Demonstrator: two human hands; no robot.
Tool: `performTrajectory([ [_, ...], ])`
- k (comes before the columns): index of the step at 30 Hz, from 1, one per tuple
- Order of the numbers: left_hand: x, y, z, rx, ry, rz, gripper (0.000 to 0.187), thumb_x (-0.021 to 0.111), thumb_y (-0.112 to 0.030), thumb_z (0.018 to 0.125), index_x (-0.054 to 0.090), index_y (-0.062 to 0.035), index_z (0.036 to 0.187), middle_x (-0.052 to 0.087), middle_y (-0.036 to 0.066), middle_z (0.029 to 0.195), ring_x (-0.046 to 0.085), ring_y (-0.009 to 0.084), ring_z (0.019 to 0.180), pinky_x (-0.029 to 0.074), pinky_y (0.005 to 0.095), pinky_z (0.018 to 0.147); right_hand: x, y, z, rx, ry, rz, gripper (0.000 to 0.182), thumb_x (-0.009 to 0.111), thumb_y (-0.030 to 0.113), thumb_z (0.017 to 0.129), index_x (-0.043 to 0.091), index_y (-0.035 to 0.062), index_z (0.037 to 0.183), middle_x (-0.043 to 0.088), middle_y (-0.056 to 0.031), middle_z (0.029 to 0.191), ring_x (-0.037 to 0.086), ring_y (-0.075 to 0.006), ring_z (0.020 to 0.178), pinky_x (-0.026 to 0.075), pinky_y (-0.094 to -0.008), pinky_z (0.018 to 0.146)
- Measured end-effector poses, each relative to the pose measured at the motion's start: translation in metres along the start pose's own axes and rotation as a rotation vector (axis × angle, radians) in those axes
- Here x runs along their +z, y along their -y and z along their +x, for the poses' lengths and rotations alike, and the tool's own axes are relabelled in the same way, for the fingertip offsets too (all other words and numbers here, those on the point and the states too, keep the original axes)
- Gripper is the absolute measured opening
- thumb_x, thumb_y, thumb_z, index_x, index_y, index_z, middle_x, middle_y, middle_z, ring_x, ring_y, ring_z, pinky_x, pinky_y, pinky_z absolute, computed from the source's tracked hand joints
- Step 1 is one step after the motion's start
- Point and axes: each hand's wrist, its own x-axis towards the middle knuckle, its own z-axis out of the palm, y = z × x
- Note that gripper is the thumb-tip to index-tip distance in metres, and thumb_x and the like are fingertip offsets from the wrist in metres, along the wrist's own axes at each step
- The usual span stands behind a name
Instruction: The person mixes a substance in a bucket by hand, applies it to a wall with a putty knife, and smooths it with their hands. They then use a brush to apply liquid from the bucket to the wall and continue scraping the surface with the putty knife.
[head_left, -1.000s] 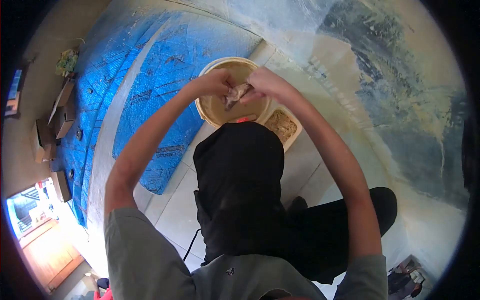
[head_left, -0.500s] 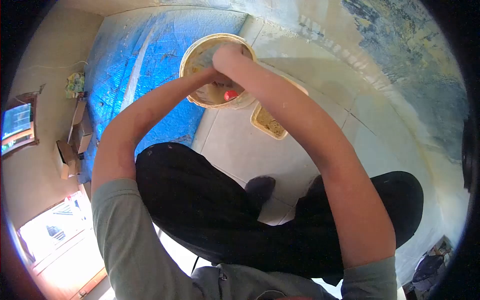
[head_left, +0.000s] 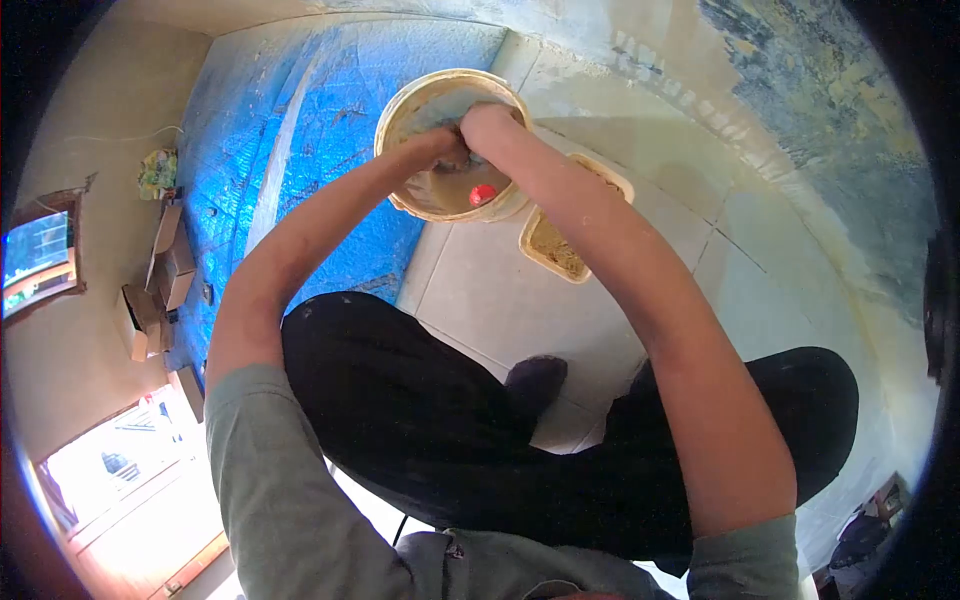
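My left hand (head_left: 443,150) and my right hand (head_left: 486,124) are pressed together inside a cream plastic bucket (head_left: 398,108) that stands on the tiled floor. The bucket holds murky brownish water. Both hands are closed around a wet greyish cloth (head_left: 470,157), of which only a sliver shows between them. A small red object (head_left: 483,194) floats in the water just below my hands. I am squatting, and my knees in black trousers (head_left: 400,400) fill the lower middle of the view.
A shallow rectangular tray (head_left: 533,230) with brownish contents lies right of the bucket. A blue tarp (head_left: 280,150) covers the floor to the left, with cardboard boxes (head_left: 160,285) beyond it. A stained wall (head_left: 820,130) rises on the right.
A second ago both hands held the cloth twisted above the bucket. They have since gone down into it and stay bunched there; the view has tilted down onto my knees.
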Motion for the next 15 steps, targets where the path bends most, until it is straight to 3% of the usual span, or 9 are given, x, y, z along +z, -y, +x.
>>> performTrajectory([
  [2,0.016,-0.022,0.000,-0.243,-0.259,-0.157,0.051,0.073,-0.030,0.078,0.060,-0.0140,0.124,0.062,0.012,0.117,0.059,0.0314,0.107,0.054,0.0488,0.074,-0.004,0.002,0.000,0.075,0.021,0.019,0.027,0.056,0.017,0.087,0.071,0.0079,0.107,0.066,-0.0128,0.115,0.065,-0.0256,0.104,0.054,-0.0423,0.082],
  [3,0.020,-0.028,0.000,-0.322,-0.349,-0.213,0.049,0.072,-0.030,0.079,0.060,-0.0138,0.124,0.063,0.013,0.116,0.060,0.0315,0.106,0.055,0.0484,0.074,-0.007,0.002,0.000,0.065,0.103,0.024,0.031,0.058,0.019,0.087,0.066,0.0104,0.116,0.062,-0.0102,0.124,0.061,-0.0263,0.111,0.051,-0.0454,0.088],
  [5,0.013,-0.028,0.004,-0.488,-0.240,-0.160,0.042,0.069,-0.030,0.082,0.062,-0.0134,0.120,0.064,0.012,0.114,0.064,0.0319,0.099,0.057,0.0465,0.072,-0.008,0.001,0.000,0.056,0.187,0.033,0.039,0.060,0.021,0.087,0.062,0.0129,0.125,0.057,-0.0076,0.132,0.057,-0.0271,0.119,0.047,-0.0486,0.094],
  [8,0.021,0.006,0.030,-0.423,-0.318,-0.023,0.040,0.067,-0.034,0.084,0.064,-0.0136,0.118,0.065,0.012,0.110,0.066,0.0315,0.094,0.059,0.0435,0.068,0.000,-0.006,0.011,0.092,0.294,0.303,0.039,0.059,0.021,0.088,0.061,0.0137,0.126,0.056,-0.0073,0.134,0.055,-0.0274,0.121,0.045,-0.0495,0.095],
  [10,0.020,0.008,0.034,-0.436,-0.282,-0.028,0.039,0.067,-0.032,0.083,0.065,-0.0139,0.117,0.066,0.012,0.108,0.066,0.0308,0.094,0.058,0.0427,0.068,0.027,-0.008,0.025,-0.072,-0.102,0.037,0.025,0.053,0.017,0.087,0.073,0.0059,0.097,0.071,-0.0149,0.092,0.070,-0.0259,0.085,0.055,-0.0406,0.075],
  [11,0.018,0.009,0.036,-0.450,-0.245,-0.033,0.038,0.068,-0.030,0.082,0.065,-0.0142,0.117,0.067,0.012,0.106,0.066,0.0302,0.094,0.058,0.0418,0.067,0.015,-0.007,0.017,-0.071,-0.104,0.036,0.025,0.053,0.017,0.087,0.073,0.0059,0.097,0.071,-0.0149,0.092,0.070,-0.0259,0.085,0.055,-0.0406,0.075],
  [12,0.016,0.013,0.035,-0.449,-0.246,-0.032,0.038,0.068,-0.030,0.082,0.065,-0.0142,0.117,0.067,0.012,0.106,0.066,0.0302,0.094,0.058,0.0418,0.067,-0.005,-0.005,-0.001,-0.025,0.049,0.120,0.025,0.053,0.017,0.086,0.074,0.0055,0.094,0.071,-0.0141,0.089,0.070,-0.0265,0.083,0.055,-0.0399,0.075],
  [14,0.009,0.018,0.033,-0.284,-0.091,0.023,0.038,0.070,-0.028,0.081,0.066,-0.0139,0.116,0.068,0.011,0.103,0.065,0.0303,0.092,0.057,0.0424,0.068,-0.010,-0.004,-0.004,0.021,0.202,0.202,0.025,0.053,0.017,0.086,0.074,0.0051,0.091,0.072,-0.0133,0.087,0.070,-0.0271,0.080,0.055,-0.0391,0.076],
  [15,0.006,0.016,0.034,-0.226,-0.039,0.039,0.038,0.070,-0.028,0.080,0.066,-0.0139,0.115,0.068,0.011,0.102,0.065,0.0303,0.091,0.057,0.0426,0.069,-0.003,-0.004,0.002,-0.018,0.142,0.101,0.024,0.054,0.018,0.086,0.074,0.0055,0.089,0.072,-0.0132,0.087,0.070,-0.0267,0.081,0.055,-0.0391,0.076],
])
